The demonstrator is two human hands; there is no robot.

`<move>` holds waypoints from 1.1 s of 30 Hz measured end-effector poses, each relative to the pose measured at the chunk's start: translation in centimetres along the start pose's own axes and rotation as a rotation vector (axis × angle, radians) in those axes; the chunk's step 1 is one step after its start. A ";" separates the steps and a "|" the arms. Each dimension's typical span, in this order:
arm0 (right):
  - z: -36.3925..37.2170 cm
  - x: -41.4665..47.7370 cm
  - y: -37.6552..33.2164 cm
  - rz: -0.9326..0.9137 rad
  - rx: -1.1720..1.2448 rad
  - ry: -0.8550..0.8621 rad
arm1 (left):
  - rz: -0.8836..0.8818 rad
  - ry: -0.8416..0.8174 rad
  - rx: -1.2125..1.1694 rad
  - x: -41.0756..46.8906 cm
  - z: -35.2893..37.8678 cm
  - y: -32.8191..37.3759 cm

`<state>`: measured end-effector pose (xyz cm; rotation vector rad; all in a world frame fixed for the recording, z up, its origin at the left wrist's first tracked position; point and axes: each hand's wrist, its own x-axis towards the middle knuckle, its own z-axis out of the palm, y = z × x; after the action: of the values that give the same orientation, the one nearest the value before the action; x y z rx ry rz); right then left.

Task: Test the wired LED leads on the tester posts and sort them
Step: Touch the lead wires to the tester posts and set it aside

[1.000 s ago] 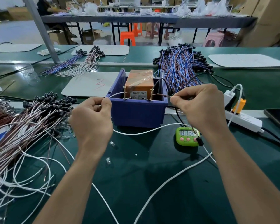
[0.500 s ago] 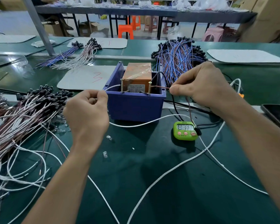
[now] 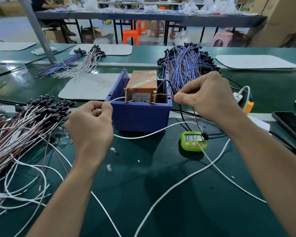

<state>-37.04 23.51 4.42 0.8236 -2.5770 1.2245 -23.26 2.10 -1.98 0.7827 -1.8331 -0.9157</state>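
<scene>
Test step. Your L hand (image 3: 92, 127) pinches white wire (image 3: 117, 99) at L post (image 3: 125, 95); R hand (image 3: 207, 96) pinches brown wire (image 3: 164, 94) at R post (image 3: 155, 97), on blue tester box (image 3: 140, 117). Next, prob: check LED end (image 3: 204, 135) for light, then sort to correct pile.

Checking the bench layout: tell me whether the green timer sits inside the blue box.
No, the green timer lies on the bench top outside the blue box, in front of its right corner.
</scene>
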 end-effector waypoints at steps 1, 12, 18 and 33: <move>0.0 0.0 0.0 -0.004 -0.010 0.008 | 0.004 -0.002 -0.001 0.0 0.0 0.0; -0.5 -0.6 -0.3 0.001 -0.063 0.032 | -0.020 0.039 0.016 -0.3 -0.3 0.1; -0.6 -1.1 -0.4 -0.033 -0.047 -0.012 | 0.010 0.002 -0.038 -0.4 -0.5 0.3; -0.4 -1.5 -0.5 -0.020 -0.052 0.078 | 0.005 0.058 -0.005 -0.7 -0.3 0.3</move>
<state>-35.55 24.13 4.48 0.7747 -2.5212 1.1556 -22.74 2.77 -1.98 0.7934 -1.7813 -0.8856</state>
